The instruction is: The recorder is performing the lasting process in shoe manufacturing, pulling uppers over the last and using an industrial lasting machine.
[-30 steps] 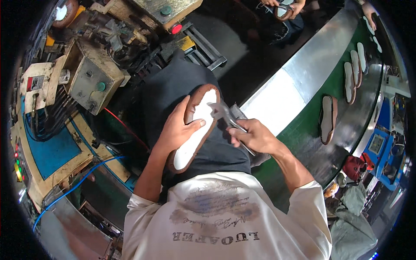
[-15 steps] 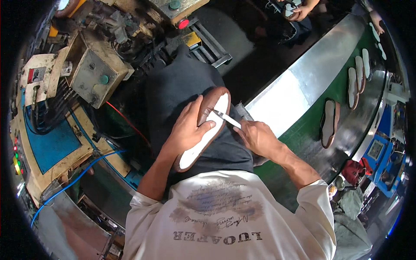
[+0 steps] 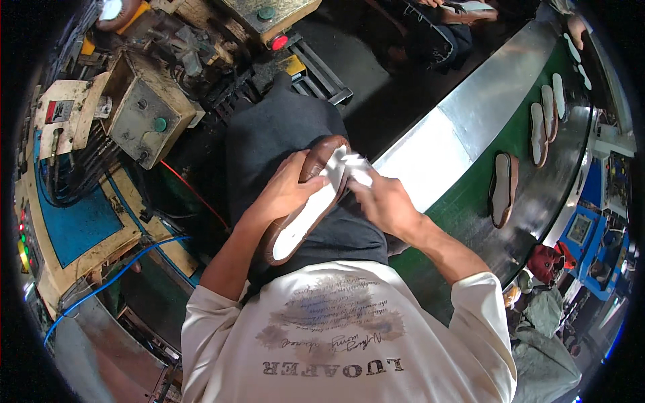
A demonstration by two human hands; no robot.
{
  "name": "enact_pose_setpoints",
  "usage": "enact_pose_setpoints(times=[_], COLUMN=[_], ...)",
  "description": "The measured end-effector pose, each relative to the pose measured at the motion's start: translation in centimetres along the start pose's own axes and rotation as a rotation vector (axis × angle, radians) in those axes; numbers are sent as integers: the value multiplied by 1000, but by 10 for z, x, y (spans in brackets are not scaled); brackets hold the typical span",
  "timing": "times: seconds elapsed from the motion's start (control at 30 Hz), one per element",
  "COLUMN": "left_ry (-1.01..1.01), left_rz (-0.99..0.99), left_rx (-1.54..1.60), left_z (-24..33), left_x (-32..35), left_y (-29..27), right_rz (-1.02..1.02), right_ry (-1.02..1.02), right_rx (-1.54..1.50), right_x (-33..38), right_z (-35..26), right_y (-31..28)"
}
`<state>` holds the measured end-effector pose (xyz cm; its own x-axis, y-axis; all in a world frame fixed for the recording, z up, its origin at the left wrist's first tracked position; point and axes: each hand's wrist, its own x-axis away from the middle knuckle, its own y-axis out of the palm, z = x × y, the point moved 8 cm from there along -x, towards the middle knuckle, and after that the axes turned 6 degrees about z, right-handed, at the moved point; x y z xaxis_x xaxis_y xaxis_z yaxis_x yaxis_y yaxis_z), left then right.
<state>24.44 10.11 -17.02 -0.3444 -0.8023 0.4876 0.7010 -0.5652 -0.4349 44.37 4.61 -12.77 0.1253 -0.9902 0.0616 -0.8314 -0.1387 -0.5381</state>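
A brown leather shoe upper with a white bottom lies sole up over my thigh, its toe pointing away from me. My left hand is closed around its left side, thumb pressed on the white bottom. My right hand grips a slim white-handled tool at the shoe's right edge near the toe. Motion smears the tool, so its tip and exact contact cannot be made out.
On my right runs a green conveyor belt with a metal border. Several brown shoes with pale bottoms lie on it. A worn machine box stands left, with a blue hose below. Another person holds a shoe at the top.
The tool has moved a little toward the toe along the shoe's right edge and turned in my right hand. The shoe has shifted slightly. The other person's shoe has turned sideways.
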Motion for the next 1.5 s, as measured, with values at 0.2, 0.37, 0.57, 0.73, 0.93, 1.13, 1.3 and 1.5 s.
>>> enact_pose_setpoints(times=[0.2, 0.37, 0.57, 0.73, 0.93, 1.13, 1.3, 1.5], left_ry=[88, 40, 34, -131, -482, -1109, -1033, -812], left_rz=[-133, -107, 48, 388, 867, 886, 1283, 962], left_rx=[338, 374, 579, 621, 223, -867, -412, -584], left_z=[-30, -44, -46, -114, -346, -461, -578, -535], left_x=[28, 34, 83, 148, 324, 484, 580, 434], left_y=[-6, -16, -73, -124, -158, -200, -176, -237], right_rz=[-130, -209, -122, -106, -145, -112, -215, -121], right_ry=[85, -40, 407, 625, 543, 604, 581, 689], right_rx=[85, 282, -72, -390, -398, -325, -371, -478], right_x=[-11, -16, -10, 0, -15, -15, -25, -20], right_z=[-16, 13, -10, 15, 32, 27, 16, 32], right_y=[9, 56, 37, 68, 79, 77, 103, 87])
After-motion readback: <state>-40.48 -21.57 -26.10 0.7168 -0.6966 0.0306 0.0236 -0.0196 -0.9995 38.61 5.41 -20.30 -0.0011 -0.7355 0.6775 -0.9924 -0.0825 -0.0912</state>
